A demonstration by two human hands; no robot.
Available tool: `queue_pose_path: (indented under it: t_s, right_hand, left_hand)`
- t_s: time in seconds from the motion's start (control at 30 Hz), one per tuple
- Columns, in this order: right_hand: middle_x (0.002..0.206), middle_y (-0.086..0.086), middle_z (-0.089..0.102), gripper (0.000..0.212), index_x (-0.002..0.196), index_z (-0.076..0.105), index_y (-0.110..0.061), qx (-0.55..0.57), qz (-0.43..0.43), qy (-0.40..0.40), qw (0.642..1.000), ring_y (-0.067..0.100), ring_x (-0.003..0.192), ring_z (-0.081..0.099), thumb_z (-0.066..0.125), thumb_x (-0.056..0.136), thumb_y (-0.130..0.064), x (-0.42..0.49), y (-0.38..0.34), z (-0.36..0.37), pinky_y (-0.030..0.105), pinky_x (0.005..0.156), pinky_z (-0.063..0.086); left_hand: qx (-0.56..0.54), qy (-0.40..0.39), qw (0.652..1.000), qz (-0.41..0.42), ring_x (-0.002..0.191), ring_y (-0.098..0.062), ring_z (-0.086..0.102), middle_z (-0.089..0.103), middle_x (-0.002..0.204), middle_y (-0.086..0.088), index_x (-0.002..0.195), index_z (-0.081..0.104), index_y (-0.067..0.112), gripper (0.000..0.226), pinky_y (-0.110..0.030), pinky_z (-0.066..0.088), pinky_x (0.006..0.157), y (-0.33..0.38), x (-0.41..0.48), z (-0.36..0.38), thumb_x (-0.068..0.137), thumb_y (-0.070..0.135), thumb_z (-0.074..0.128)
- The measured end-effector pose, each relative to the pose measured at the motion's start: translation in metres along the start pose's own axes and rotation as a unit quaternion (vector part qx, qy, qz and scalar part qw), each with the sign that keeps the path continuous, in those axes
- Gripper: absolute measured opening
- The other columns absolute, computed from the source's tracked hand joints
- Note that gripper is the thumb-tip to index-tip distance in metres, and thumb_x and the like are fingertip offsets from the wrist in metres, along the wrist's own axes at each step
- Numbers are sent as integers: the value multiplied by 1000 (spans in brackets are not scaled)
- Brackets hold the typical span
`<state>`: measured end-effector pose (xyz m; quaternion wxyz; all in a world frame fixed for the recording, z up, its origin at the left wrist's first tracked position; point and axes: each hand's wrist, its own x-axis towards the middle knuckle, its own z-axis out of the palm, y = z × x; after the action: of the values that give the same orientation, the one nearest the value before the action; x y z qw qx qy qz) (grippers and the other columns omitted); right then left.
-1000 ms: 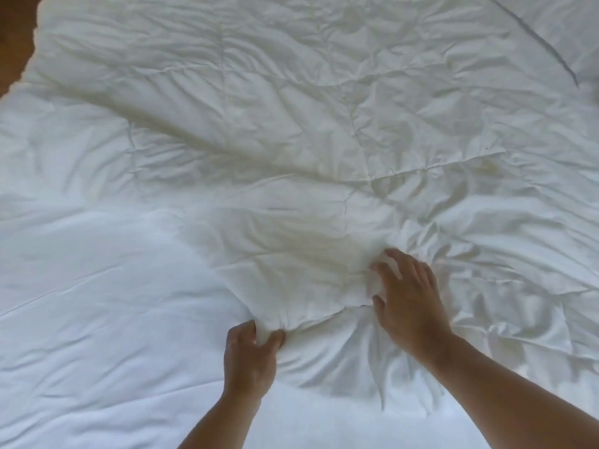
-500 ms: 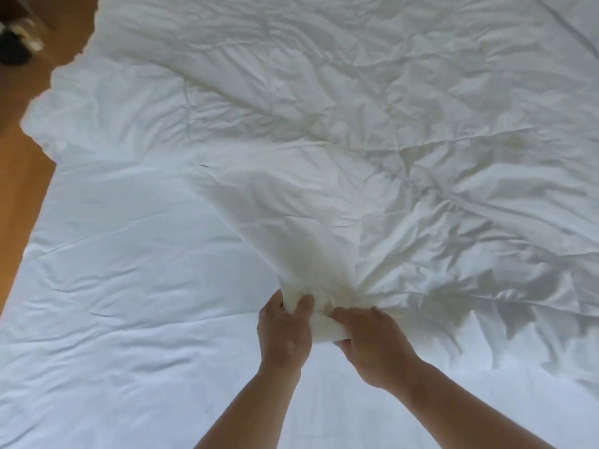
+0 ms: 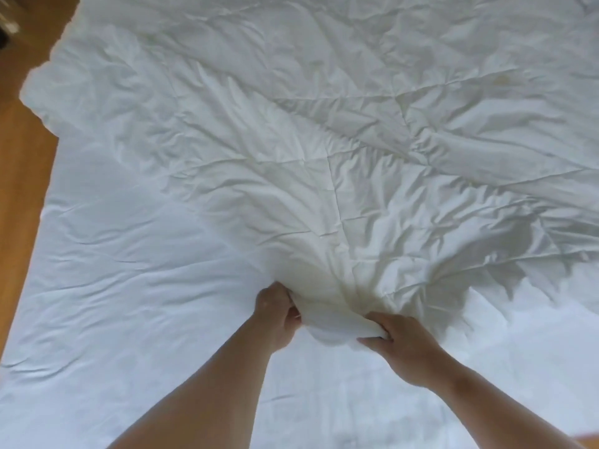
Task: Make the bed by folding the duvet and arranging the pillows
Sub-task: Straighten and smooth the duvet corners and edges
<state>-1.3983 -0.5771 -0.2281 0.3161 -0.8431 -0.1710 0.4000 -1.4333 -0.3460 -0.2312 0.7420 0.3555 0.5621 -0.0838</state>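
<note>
Wooden floor [image 3: 19,196] runs along the left; blurred object [image 3: 8,24] top-left.

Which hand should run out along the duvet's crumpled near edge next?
Right, probably. Both hands grip the bunched duvet, but the right hand sits where the crumpled edge trails off; the left hand borders bare sheet.

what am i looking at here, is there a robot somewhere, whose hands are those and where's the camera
There is no robot here. A person works with bare hands, and the one camera sits on their head, looking forward and down, so the hands reach in from the bottom of the picture. The left hand and the right hand, close together, each have a grip on the bunched near edge of a crumpled white duvet. The duvet lies over a smoother white sheet. Wooden floor shows at the left.
</note>
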Motion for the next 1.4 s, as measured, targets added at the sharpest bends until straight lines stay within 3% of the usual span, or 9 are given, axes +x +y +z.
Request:
queue_pose_path:
  t_s: [0.27, 0.47, 0.63, 0.77, 0.87, 0.97, 1.07, 1.2, 1.4]
  right_hand:
    - [70, -9, 67, 16, 76, 66, -48, 7, 58, 59, 997, 2, 62, 58, 67, 90, -43, 7, -19, 9, 15, 57, 42]
    - [71, -19, 66, 7, 85, 68, -40, -62, 86, -1, 994, 0, 72, 60, 66, 89, -46, -10, -53, 65, 18, 65, 45]
    - [95, -13, 71, 38, 104, 62, -37, -269, 16, 61, 961, 17, 94, 68, 60, 67, -41, -18, -79, 104, 32, 82, 51]
    - [109, -10, 64, 54, 113, 56, -30, -266, -102, 49, 957, 19, 99, 64, 62, 61, -46, -15, -112, 165, 35, 85, 53]
    - [102, -8, 70, 50, 116, 61, -32, -246, -63, 109, 961, 23, 93, 69, 75, 68, -34, -3, -104, 187, 33, 76, 55]
    - [113, -9, 72, 44, 130, 59, -39, -189, -32, 117, 974, 23, 102, 68, 66, 88, -40, -1, -98, 183, 33, 81, 51]
    - [97, -10, 73, 23, 114, 64, -37, -153, -35, 83, 984, 19, 91, 67, 59, 93, -44, -14, -98, 177, 33, 75, 50]
    - [75, -13, 67, 7, 96, 65, -33, -136, -26, 17, 990, 11, 74, 62, 64, 91, -38, -46, -101, 177, 28, 66, 48]
    - [83, -14, 69, 8, 97, 65, -36, -174, -15, -28, 984, 9, 80, 63, 65, 89, -34, -83, -90, 198, 27, 70, 48]
  left_hand:
    - [-34, -206, 978, -12, 123, -34, 63, 66, 134, -13, 133, 63, 11, 43, -54, 44, 110, 20, 35, -7, 90, 16, 61]
    - [74, -22, 986, 149, 93, -24, 69, 77, 96, -5, 96, 74, 15, 17, -37, 52, 82, -2, -24, -99, 81, 18, 69]
    - [186, 65, 972, 130, 73, -21, 63, 75, 78, -6, 83, 76, 18, 43, -38, 46, 67, -30, -67, -179, 57, 52, 75]
    - [70, 25, 989, 127, 89, -30, 70, 74, 102, -23, 99, 73, 5, 48, -41, 54, 78, -8, -22, -180, 52, 15, 78]
    - [-29, 33, 994, 103, 97, -33, 71, 75, 103, -18, 109, 68, -1, 35, -45, 58, 89, 14, 6, -174, 74, 0, 69]
    - [-37, 88, 992, 78, 82, -26, 68, 72, 89, -10, 95, 66, 7, 12, -32, 55, 71, 25, 7, -177, 86, 1, 68]
    - [93, 114, 976, 162, 79, -22, 58, 63, 79, -4, 88, 61, 10, 18, -28, 46, 66, 15, -14, -184, 73, 15, 69]
    - [329, 170, 882, 293, 51, -5, 42, 49, 63, 6, 80, 47, 10, 20, -18, 32, 45, -17, -71, -211, 83, 20, 65]
    - [393, 151, 882, 213, 57, -17, 34, 44, 63, 0, 77, 41, 5, 26, -21, 29, 47, -82, -113, -269, 87, 14, 63]
